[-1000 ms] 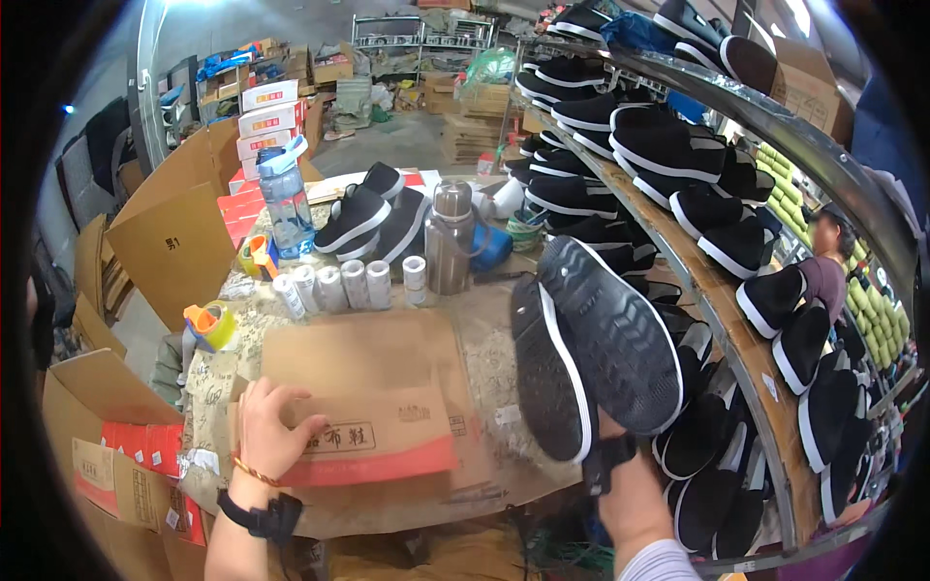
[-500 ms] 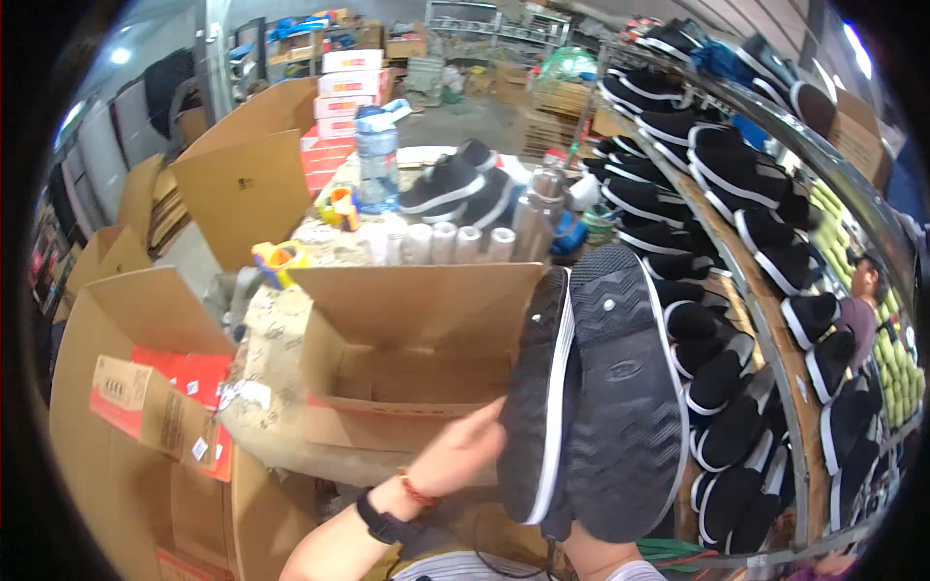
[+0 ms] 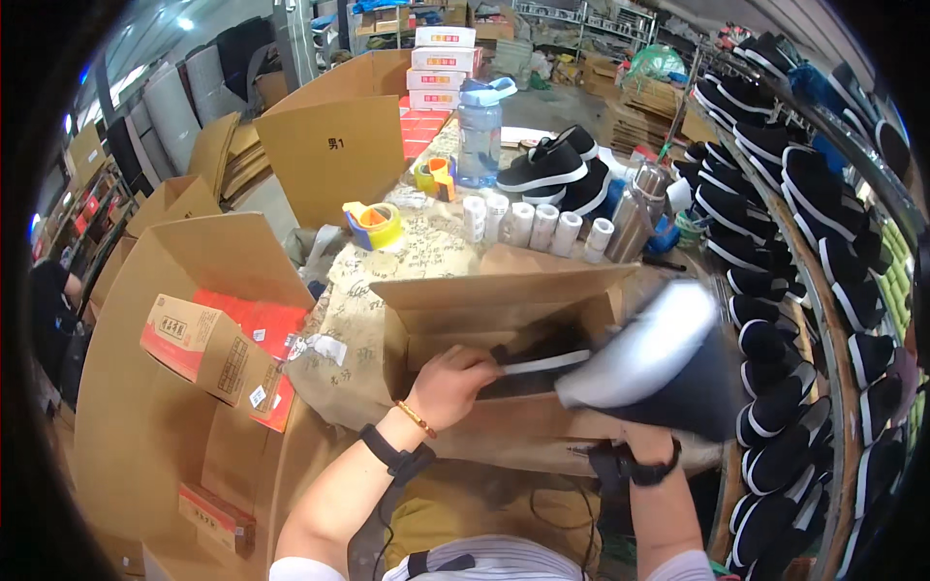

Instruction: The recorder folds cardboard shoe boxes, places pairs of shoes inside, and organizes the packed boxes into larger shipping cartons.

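My left hand (image 3: 450, 385) is closed on one end of a black slip-on shoe (image 3: 550, 339) with a white sole edge. That shoe lies partly inside an uncovered cardboard box (image 3: 484, 293) on the table before me. To its right, my right hand (image 3: 647, 441) holds a second black-and-white shoe (image 3: 668, 363), tilted and smeared by motion, over the box's right end. This shoe hides most of the right hand's fingers. The box's near side is partly behind my left hand and the shoes.
Rolls of white labels (image 3: 542, 228), a steel flask (image 3: 639, 208), a water bottle (image 3: 480, 140) and loose shoes (image 3: 542, 167) stand behind the box. Tape dispensers (image 3: 373, 225) are at the left. A large carton (image 3: 194, 271) fills the left side; a shoe rack (image 3: 823, 339) runs along the right.
Two shoes held together by my right hand, soles up, have been parted. My left hand now grips one in the box; the right hand's shoe has tilted. The view has swung left.
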Demonstrator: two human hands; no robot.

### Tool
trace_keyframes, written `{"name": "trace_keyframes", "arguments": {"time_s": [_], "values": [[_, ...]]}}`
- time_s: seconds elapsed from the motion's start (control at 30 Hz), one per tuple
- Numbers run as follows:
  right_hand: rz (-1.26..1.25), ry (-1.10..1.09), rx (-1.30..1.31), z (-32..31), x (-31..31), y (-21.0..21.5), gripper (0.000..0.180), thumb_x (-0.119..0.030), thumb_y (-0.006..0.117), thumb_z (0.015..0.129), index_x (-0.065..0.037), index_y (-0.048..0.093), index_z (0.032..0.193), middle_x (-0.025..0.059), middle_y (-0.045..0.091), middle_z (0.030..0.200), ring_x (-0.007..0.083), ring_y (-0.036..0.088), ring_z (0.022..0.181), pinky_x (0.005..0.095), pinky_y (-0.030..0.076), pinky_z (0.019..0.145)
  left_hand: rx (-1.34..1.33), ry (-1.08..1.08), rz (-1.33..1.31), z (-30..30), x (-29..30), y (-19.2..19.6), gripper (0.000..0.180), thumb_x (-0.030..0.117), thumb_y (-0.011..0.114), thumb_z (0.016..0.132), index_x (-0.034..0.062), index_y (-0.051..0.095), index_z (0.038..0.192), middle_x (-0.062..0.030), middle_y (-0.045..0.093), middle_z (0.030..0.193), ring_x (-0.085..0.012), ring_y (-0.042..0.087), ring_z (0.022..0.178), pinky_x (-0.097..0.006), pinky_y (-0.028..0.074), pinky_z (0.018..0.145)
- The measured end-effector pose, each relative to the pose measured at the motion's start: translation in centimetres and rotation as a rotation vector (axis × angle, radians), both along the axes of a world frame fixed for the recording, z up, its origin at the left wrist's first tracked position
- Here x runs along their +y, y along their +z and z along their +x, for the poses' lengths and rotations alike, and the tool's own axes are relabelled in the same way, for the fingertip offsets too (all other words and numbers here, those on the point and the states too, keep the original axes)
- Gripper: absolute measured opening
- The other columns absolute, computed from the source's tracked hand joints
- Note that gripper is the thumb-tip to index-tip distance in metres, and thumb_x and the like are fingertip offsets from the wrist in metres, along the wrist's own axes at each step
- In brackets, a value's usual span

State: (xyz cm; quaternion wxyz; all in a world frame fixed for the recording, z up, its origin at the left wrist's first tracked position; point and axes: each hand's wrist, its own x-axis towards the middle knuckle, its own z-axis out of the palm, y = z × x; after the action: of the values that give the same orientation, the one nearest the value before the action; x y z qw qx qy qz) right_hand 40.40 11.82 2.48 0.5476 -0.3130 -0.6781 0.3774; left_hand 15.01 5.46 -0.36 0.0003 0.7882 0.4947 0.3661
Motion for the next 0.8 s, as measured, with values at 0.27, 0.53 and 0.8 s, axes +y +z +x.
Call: {"name": "trace_keyframes", "arguments": {"time_s": [0.27, 0.53, 0.8], "values": [[0.522, -0.08, -0.532, -0.6, 4.9, 2.1, 0.005, -0.006, 0.061, 0.081, -0.005, 0.066, 0.079, 0.0102, 0.066, 0.077, 0.0275, 0.065, 0.076, 0.0371, 0.052, 0.068, 0.117, 0.074, 0.292, -4.6, -1.1, 3.5, 0.007, 0.01, 0.072, 0.069, 0.0115, 0.066, 0.066, -0.0043, 0.063, 0.071, -0.0242, 0.062, 0.071, -0.036, 0.05, 0.061], [-0.168, -0.303, -0.726, -2.9, 7.4, -6.7, 0.053, -0.016, 0.044, 0.095, -0.003, 0.027, 0.144, 0.027, 0.051, 0.125, 0.0404, 0.049, 0.118, 0.0421, 0.039, 0.097, -0.468, 0.59, -0.023, -5.2, 2.8, -3.0, 0.107, 0.0, 0.08, 0.064, 0.0029, 0.008, 0.143, -0.0207, 0.03, 0.14, -0.0259, 0.032, 0.133, -0.04, 0.036, 0.103], [-0.075, 0.019, -0.702, 4.5, 14.2, -5.4, 0.071, -0.022, 0.076, 0.075, -0.002, 0.043, 0.135, 0.0181, 0.047, 0.135, 0.0292, 0.043, 0.127, 0.0364, 0.035, 0.104, 0.026, 0.227, 0.005, -10.9, -1.8, -3.7, 0.045, -0.002, 0.053, 0.071, 0.0136, 0.067, 0.112, -0.0132, 0.054, 0.131, -0.0314, 0.049, 0.122, -0.043, 0.04, 0.101]]}}
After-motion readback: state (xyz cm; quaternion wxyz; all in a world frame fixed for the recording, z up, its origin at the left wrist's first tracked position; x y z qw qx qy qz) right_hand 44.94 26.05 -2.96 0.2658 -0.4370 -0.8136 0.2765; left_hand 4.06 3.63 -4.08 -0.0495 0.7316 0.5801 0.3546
